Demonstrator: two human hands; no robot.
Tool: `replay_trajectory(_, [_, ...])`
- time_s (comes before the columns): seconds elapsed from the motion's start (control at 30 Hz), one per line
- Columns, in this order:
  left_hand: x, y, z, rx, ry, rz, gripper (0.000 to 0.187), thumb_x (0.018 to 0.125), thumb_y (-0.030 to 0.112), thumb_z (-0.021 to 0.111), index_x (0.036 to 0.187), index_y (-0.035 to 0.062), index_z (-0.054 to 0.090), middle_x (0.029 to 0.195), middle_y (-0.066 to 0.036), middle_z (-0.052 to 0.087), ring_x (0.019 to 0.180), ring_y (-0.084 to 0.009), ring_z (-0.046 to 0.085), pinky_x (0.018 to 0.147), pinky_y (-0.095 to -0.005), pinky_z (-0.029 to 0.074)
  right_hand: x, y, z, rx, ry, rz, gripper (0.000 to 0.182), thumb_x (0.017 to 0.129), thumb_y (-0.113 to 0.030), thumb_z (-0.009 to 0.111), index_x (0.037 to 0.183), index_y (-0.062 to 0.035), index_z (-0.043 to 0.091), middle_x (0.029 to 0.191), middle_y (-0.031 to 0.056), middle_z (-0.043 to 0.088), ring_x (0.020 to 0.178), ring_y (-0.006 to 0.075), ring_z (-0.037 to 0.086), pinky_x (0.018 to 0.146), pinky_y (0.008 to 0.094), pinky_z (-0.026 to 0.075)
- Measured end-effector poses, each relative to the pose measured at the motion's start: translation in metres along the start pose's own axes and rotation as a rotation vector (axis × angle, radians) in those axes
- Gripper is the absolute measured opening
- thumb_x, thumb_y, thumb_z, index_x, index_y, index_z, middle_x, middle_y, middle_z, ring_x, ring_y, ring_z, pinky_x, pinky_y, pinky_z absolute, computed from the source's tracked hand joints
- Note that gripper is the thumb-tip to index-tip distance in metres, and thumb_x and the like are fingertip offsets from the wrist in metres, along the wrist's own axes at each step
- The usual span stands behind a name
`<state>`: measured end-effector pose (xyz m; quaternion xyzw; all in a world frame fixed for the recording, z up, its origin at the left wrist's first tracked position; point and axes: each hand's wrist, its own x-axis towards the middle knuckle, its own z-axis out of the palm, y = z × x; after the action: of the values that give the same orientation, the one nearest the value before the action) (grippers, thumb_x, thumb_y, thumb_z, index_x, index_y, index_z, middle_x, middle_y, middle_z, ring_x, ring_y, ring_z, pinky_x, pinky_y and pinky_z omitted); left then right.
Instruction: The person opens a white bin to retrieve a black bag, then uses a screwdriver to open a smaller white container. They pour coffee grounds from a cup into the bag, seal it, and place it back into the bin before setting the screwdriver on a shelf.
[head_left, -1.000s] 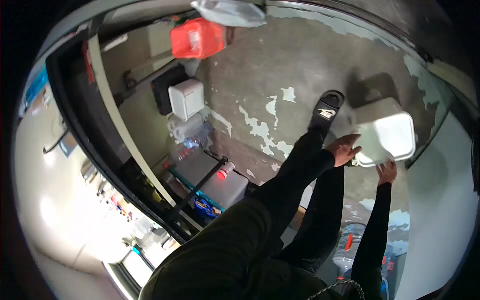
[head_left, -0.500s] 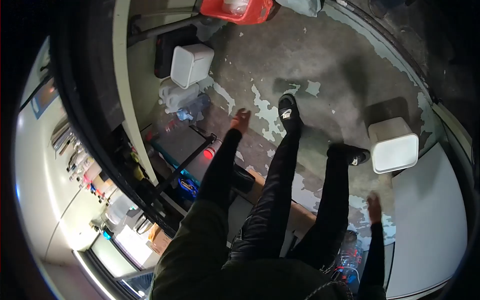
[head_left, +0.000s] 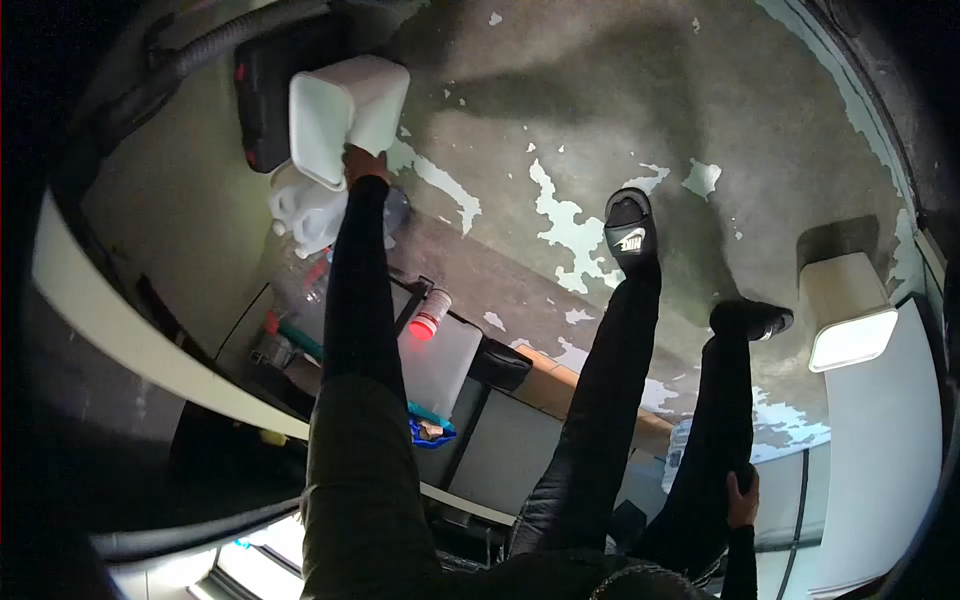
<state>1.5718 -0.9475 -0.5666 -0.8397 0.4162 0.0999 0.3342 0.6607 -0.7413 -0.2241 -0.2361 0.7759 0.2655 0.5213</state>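
"Two o'clock: what entry?"

"Left foot (head_left: 630,230), black sandal, on patchy grey floor (head_left: 540,100). At 3, right foot (head_left: 750,320); farther out, second white bin (head_left: 845,300), well apart from the first. At 4, large white panel (head_left: 885,460)."

"Just off centre, towards 9?"

"Red-capped jar (head_left: 432,312), near grey box (head_left: 440,362) at 7. Black pouch (head_left: 502,366) just beside the box."

"Obstructions round first white bin (head_left: 382,105)?"

"Placed at 11. Black case (head_left: 270,105) close behind, on the 10 o'clock side; pale plastic jugs (head_left: 312,215) crowded just below, at 10."

"Left hand (head_left: 367,166), pose?"

"Arm stretched long from 7 up to 11. Fingers bent at the bin's lower edge, apparently touching; closure and firmness of grip impossible to judge."

"Right hand (head_left: 742,500)?"

"At 4, forearm rising from 5. Laid against right trouser leg (head_left: 705,445), fingers partly lost against dark cloth; spread of fingers and any contents not discernible."
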Motion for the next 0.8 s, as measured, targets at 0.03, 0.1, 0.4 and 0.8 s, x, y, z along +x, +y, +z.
replay_trajectory(0.03, [0.007, -0.011, 0.015, 0.108, 0.137, 0.033, 0.098, 0.085, 0.051, 0.067, 0.148, -0.0106, 0.026, 0.15, -0.027, 0.039, 0.131, -0.039, 0.049, 0.109, -0.0459, 0.042, -0.004, -0.004, -0.002, 0.009, -0.011, 0.01, 0.067, 0.089, -0.036, 0.073, 0.14, -0.001, 0.048, 0.132, 0.0207, 0.058, 0.12, 0.0299, 0.057, 0.103, 0.039, 0.044])
replay_trajectory(0.1, [0.019, -0.025, 0.015, 0.106, 0.039, -0.029, 0.096, 0.084, 0.05, 0.069, 0.149, -0.0076, 0.026, 0.15, -0.026, 0.039, 0.133, -0.0383, 0.047, 0.109, -0.0463, 0.042, -0.011, -0.027, -0.002, -0.063, 0.047, 0.05, 0.065, 0.09, -0.035, 0.072, 0.141, -0.0013, 0.048, 0.13, 0.0208, 0.06, 0.12, 0.0301, 0.058, 0.104, 0.0393, 0.043])
replay_trajectory(0.4, [-0.013, 0.005, -0.045, 0.107, 0.015, 0.009, 0.04, 0.089, 0.036, 0.065, 0.115, 0.0085, 0.053, 0.108, -0.017, 0.065, 0.102, -0.0344, 0.068, 0.083, -0.0482, 0.057, -0.015, -0.053, 0.005, -0.146, 0.177, -0.014, 0.062, 0.089, -0.032, 0.074, 0.137, -0.0007, 0.05, 0.126, 0.0198, 0.063, 0.117, 0.0299, 0.06, 0.102, 0.0387, 0.046])
replay_trajectory(0.8, [-0.216, 0.164, -0.008, -0.196, 0.039, 0.455, 0.049, 0.086, 0.034, 0.065, 0.126, 0.0089, 0.053, 0.106, -0.008, 0.065, 0.085, -0.026, 0.069, 0.064, -0.0442, 0.057, 0.073, -0.412, -0.053, -0.279, 0.48, -1.192, 0.06, 0.091, -0.025, 0.066, 0.142, -0.0021, 0.045, 0.145, 0.0238, 0.044, 0.137, 0.0368, 0.04, 0.112, 0.0452, 0.037])
